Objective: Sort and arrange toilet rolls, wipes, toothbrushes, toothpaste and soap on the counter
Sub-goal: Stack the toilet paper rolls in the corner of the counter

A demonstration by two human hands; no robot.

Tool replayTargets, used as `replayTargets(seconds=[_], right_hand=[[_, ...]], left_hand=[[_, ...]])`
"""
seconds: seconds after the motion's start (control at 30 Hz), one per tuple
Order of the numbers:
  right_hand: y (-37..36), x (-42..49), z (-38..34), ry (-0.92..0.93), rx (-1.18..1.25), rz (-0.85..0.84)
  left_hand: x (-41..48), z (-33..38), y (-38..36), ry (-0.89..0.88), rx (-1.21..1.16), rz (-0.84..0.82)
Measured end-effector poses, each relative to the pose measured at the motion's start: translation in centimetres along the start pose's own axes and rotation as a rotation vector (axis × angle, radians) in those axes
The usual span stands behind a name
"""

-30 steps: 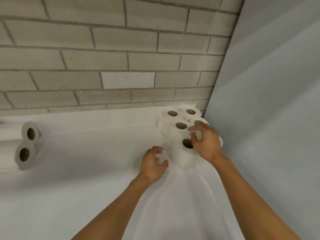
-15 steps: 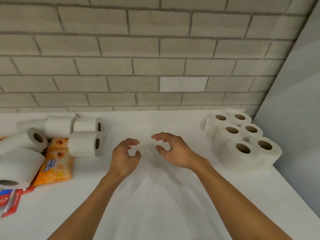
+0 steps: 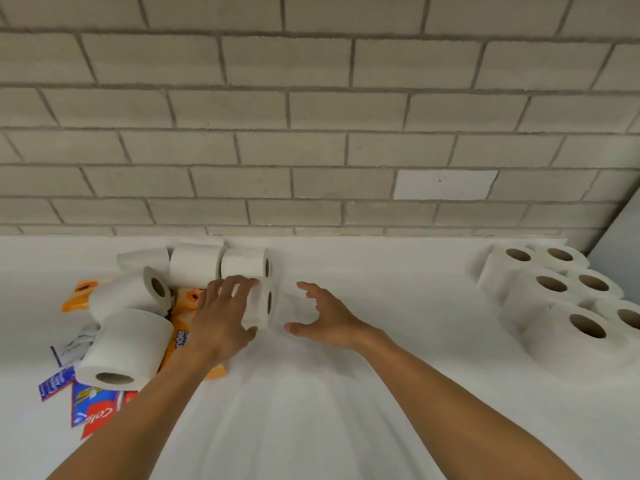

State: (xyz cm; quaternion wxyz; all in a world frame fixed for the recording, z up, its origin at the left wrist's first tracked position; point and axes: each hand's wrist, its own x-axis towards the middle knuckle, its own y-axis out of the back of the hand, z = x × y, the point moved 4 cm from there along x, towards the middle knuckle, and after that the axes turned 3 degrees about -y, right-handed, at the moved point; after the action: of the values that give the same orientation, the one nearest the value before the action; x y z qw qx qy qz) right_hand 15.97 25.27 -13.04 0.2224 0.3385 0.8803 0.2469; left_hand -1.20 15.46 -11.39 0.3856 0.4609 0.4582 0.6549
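A toilet roll (image 3: 260, 308) lying sideways on the bench (image 3: 398, 358) is gripped by the left hand (image 3: 221, 320); the right hand (image 3: 329, 323) is held spread wide at its three o'clock.

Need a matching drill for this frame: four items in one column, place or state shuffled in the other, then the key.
1. left hand
2. right hand
3. orange wipes pack
4. rolls by the right wall

A. standing on end, holes up
B. open, holding nothing
C. partly under loose rolls
D. gripping a lying roll

Pairs: 1-D, 2-B, 3-C, 4-A
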Motion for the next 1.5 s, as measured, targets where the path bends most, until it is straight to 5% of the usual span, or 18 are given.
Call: replayTargets(seconds=[0.2,0.43,0.97,1.27,1.5], right_hand=[[-3.2,4.3,-1.4,0.017,-0.229,-0.016],[-5.7,7.9,-1.7,0.049,-0.288,0.004],[-5.3,8.9,-0.3,0.153,-0.090,0.097],[-0.9,4.7,-0.7,0.188,0.201,0.033],[4.0,1.2,0.2,0.167,0.454,0.164]], left_hand=[[2.1,-2.1,-1.0,-0.143,0.296,-0.116],[3.5,-3.6,-2.9,-0.157,0.323,-0.263],[4.2,-4.3,-2.8,-0.403,0.299,-0.026],[3.8,-2.9,-0.7,-0.304,-0.186,-0.147],[4.0,2.1,0.1,-0.102,-0.738,-0.162]])
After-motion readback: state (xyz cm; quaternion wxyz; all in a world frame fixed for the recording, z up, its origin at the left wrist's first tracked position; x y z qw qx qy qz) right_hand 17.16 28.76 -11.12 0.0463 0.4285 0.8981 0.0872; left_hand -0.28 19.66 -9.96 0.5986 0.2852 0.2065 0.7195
